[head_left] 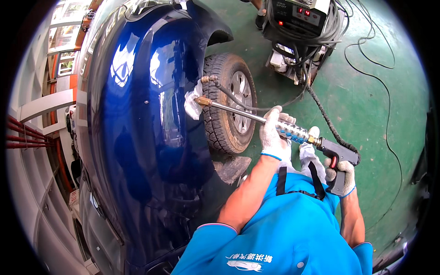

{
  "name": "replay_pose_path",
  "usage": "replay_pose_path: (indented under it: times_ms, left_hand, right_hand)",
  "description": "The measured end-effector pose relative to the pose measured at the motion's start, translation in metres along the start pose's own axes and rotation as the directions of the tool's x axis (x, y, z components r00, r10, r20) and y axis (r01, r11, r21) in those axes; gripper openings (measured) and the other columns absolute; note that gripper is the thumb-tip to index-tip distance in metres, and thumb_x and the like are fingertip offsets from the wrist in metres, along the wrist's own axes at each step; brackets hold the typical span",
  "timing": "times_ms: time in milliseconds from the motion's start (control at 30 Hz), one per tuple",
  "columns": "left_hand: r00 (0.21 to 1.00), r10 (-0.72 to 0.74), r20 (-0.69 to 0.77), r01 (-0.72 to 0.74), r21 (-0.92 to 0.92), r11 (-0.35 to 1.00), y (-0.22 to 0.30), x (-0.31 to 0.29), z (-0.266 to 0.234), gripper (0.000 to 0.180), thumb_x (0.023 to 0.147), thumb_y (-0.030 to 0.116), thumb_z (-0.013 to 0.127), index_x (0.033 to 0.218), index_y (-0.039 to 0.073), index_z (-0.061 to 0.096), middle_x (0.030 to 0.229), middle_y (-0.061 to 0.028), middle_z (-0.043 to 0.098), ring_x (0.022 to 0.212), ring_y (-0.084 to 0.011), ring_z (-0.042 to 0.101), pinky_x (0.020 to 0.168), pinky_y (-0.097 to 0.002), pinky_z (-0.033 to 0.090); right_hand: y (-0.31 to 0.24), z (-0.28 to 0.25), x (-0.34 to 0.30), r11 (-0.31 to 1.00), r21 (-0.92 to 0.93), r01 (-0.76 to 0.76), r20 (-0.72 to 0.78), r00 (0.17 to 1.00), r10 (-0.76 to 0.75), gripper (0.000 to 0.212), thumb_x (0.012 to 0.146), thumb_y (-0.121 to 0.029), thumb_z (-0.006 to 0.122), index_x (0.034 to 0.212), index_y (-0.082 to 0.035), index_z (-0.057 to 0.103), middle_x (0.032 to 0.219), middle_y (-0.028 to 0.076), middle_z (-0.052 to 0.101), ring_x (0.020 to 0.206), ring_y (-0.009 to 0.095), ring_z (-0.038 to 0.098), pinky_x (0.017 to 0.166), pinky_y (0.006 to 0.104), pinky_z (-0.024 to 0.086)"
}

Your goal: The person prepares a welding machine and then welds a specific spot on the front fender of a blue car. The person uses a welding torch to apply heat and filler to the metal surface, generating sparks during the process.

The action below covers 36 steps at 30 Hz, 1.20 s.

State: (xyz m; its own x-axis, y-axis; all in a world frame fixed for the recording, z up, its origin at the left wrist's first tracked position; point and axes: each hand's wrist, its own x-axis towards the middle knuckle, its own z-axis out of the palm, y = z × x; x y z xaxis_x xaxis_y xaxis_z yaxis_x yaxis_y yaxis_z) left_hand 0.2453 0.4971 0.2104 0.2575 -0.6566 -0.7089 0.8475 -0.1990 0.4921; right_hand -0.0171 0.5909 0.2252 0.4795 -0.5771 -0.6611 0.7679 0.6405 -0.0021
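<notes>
My left hand (276,135), in a white knit glove, is closed round the shiny slide-hammer weight of a dent-pulling weld gun (337,151). At the gun's black pistol grip, my gloved right hand (343,172) is wrapped on, its fingers by the red trigger. A thin metal rod (236,111) runs left from the weight to a brass tip (203,101), which overlaps a white cloth (192,107) at the edge of the glossy blue car fender (169,119). Whether the tip touches metal there is hidden. A copper-coloured cable clamp (210,79) sits just above the cloth.
A tyred wheel (229,103) stands beside the fender, with a mud flap (232,169) below. At the back is a welding machine (298,23) with lit red digits. A thick braided cable (327,114) joins the gun; a thin cord (387,101) trails over the green floor.
</notes>
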Motion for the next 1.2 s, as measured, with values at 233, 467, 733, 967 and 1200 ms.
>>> replay_pose_path:
  times_ms: [233, 467, 733, 967, 1200]
  left_hand:
    - [0.957, 0.281, -0.079, -0.285, -0.047, 0.957, 0.138, 0.041, 0.010, 0.023, 0.099, 0.027, 0.061, 0.083, 0.010, 0.058, 0.065, -0.0001, 0.054, 0.058, -0.0142, 0.055, 0.057, -0.0272, 0.050]
    - [0.575, 0.343, 0.743, 0.158, -0.512, 0.844, 0.156, 0.092, -0.044, 0.043, 0.105, 0.043, 0.044, 0.097, 0.006, 0.064, 0.056, 0.0047, 0.031, 0.043, -0.0081, 0.029, 0.039, -0.0239, 0.029]
    - [0.878, 0.363, -0.312, -0.347, 0.106, 0.932, 0.150, 0.068, 0.020, 0.024, 0.098, 0.029, 0.063, 0.083, 0.016, 0.050, 0.060, 0.0075, 0.031, 0.045, -0.0077, 0.026, 0.040, -0.0250, 0.025]
    - [0.792, 0.203, 0.575, 0.087, -0.436, 0.896, 0.158, 0.075, -0.027, 0.028, 0.100, 0.029, 0.060, 0.076, 0.016, 0.051, 0.057, 0.0081, 0.026, 0.045, -0.0064, 0.022, 0.043, -0.0228, 0.022]
    - [0.930, 0.295, -0.220, -0.306, -0.020, 0.952, 0.150, 0.049, 0.004, 0.018, 0.094, 0.025, 0.069, 0.087, 0.014, 0.056, 0.059, 0.0095, 0.031, 0.046, -0.0050, 0.028, 0.044, -0.0225, 0.028]
  right_hand:
    - [-0.005, -0.017, 0.001, 0.999, 0.016, -0.050, 0.063, 0.997, 0.049, 0.063, 0.078, -0.010, 0.066, 0.136, 0.003, 0.046, 0.101, 0.020, 0.068, 0.068, 0.027, 0.067, 0.060, 0.0371, 0.061]
    - [0.002, -0.020, 0.000, 0.999, -0.054, -0.008, 0.057, 0.998, 0.011, 0.059, 0.077, -0.012, 0.068, 0.131, 0.003, 0.050, 0.097, 0.019, 0.068, 0.063, 0.025, 0.065, 0.054, 0.0357, 0.058]
    - [-0.006, -0.035, 0.003, 0.998, 0.037, -0.050, -0.013, 0.999, 0.050, 0.061, 0.077, -0.012, 0.068, 0.133, 0.002, 0.048, 0.099, 0.017, 0.069, 0.064, 0.026, 0.066, 0.055, 0.0354, 0.059]
    - [0.002, -0.012, 0.001, 0.997, -0.075, 0.024, 0.052, 0.998, -0.020, 0.050, 0.077, -0.017, 0.069, 0.118, 0.008, 0.056, 0.090, 0.019, 0.067, 0.060, 0.025, 0.064, 0.054, 0.0335, 0.057]
    - [-0.009, -0.019, -0.004, 1.000, 0.029, -0.008, 0.059, 0.998, 0.006, 0.057, 0.081, -0.012, 0.064, 0.133, 0.003, 0.047, 0.103, 0.019, 0.069, 0.068, 0.027, 0.067, 0.058, 0.0356, 0.060]
